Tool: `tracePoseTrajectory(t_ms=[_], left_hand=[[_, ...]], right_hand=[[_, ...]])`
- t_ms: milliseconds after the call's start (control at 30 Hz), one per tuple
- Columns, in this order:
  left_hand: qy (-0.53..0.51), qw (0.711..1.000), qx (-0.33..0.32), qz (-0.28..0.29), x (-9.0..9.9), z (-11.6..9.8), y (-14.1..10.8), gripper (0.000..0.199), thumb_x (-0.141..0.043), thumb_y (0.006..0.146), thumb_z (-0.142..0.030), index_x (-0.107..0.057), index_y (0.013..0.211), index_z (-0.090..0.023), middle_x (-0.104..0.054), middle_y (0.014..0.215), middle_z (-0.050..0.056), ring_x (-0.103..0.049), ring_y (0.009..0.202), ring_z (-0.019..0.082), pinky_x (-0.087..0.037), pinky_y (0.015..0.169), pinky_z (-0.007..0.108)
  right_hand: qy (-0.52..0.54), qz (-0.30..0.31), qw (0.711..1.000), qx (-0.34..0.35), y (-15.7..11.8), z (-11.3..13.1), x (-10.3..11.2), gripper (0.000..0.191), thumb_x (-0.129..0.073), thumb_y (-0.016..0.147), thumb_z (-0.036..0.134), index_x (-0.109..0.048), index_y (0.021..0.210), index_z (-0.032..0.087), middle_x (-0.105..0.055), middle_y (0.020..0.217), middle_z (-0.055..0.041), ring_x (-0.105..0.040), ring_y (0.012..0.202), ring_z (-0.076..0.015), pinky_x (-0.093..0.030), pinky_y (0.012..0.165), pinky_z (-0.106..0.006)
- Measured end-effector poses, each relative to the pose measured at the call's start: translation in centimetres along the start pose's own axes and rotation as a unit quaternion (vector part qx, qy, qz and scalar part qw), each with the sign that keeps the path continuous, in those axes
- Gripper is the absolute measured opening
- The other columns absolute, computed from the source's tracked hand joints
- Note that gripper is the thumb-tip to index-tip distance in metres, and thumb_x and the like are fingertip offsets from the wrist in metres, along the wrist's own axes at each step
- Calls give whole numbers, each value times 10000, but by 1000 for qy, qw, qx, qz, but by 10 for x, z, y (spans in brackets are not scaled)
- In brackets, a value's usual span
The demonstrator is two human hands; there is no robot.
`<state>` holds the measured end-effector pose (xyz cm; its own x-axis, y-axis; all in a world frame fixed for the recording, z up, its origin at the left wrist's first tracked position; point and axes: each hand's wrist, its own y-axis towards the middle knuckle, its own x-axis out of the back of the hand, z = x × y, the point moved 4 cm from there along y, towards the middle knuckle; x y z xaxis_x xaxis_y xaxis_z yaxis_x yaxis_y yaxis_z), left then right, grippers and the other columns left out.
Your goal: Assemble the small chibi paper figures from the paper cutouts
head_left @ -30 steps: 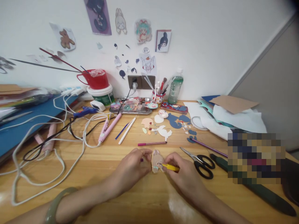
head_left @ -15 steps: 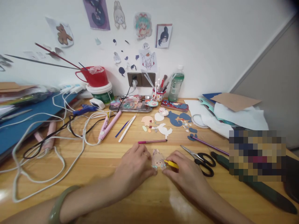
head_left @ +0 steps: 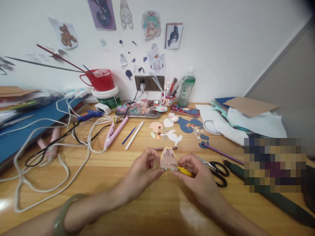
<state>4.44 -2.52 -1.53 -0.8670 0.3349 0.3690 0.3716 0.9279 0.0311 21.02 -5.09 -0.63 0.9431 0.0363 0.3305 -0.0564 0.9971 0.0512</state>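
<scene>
A small rabbit-eared cartoon cut-out (head_left: 168, 160), with a pale yellow edge around its ears, is held upright just above the table. My left hand (head_left: 146, 167) pinches its left side between thumb and fingers. From the other side, my right hand (head_left: 197, 173) grips its lower right edge. A yellow tool with a thin tip (head_left: 185, 171) also lies in the right hand's fingers, pointing at the cut-out; its exact kind is unclear. Behind the cut-out lies a dark red pen (head_left: 172, 148), partly hidden. Black-handled scissors (head_left: 218, 170) rest beside the right hand.
Coloured paper pieces (head_left: 184, 126) lie beyond my hands. A pink hair straightener (head_left: 114, 134), white cables and two pens (head_left: 134, 136) are to the left. A metal tray (head_left: 137, 111), a pen cup (head_left: 168, 98) and a bottle (head_left: 187, 88) stand by the wall.
Both hands have lifted the cut-out from the table and tilted it upright. It now covers part of the dark red pen. The yellow tool remains in the right hand.
</scene>
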Motion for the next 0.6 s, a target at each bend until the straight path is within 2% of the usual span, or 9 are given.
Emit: tracePoseTrajectory(t_ms=[167,233,267,367,433,500,600], left_hand=[[-114,992,34,45,0,-13,3,183,-586,747,-231,-530,902,-152,-661,907,63,-614,807,166,-478,713,300],[-134,989,47,41,2,-17,2,182,-586,744,-252,-552,895,-156,-669,888,53,-613,789,163,-476,709,303],[-140,988,52,36,3,-18,1,186,-590,738,-259,-560,892,-158,-668,887,48,-609,789,161,-471,716,302],[-147,987,60,25,5,-21,-3,194,-617,716,-276,-583,870,-163,-655,857,27,-588,767,147,-450,712,282],[-146,987,66,20,5,-23,-5,176,-622,712,-273,-593,847,-164,-642,807,10,-563,709,130,-430,662,257],[-139,988,71,19,6,-27,-6,150,-618,713,-260,-598,827,-164,-622,749,-9,-519,639,108,-398,601,233],[-118,990,69,22,7,-33,-7,117,-608,716,-241,-605,808,-169,-587,691,-31,-451,579,89,-353,555,215]], right_hand=[[-18,-4,1000,8,-1,12,12,128,-591,745,291,-515,811,212,-613,769,-3,-604,720,-157,-481,616,-260],[-76,-14,995,57,-2,21,19,109,-523,810,284,-530,900,223,-628,827,-11,-605,743,-153,-480,617,-255],[-122,-26,987,102,-3,27,22,110,-485,836,259,-532,929,226,-631,840,-14,-604,747,-149,-476,624,-254],[-253,-74,927,268,-8,42,27,131,-471,837,149,-554,927,197,-632,848,-41,-596,770,-149,-467,666,-262],[-303,-90,883,348,-11,47,26,135,-515,806,105,-579,905,171,-630,849,-63,-592,775,-155,-469,665,-263],[-333,-98,857,381,-13,48,25,132,-552,785,100,-603,892,159,-632,837,-73,-591,758,-161,-474,647,-268],[-356,-103,844,389,-13,47,24,128,-560,781,113,-616,886,163,-638,819,-70,-588,739,-161,-477,636,-274]])
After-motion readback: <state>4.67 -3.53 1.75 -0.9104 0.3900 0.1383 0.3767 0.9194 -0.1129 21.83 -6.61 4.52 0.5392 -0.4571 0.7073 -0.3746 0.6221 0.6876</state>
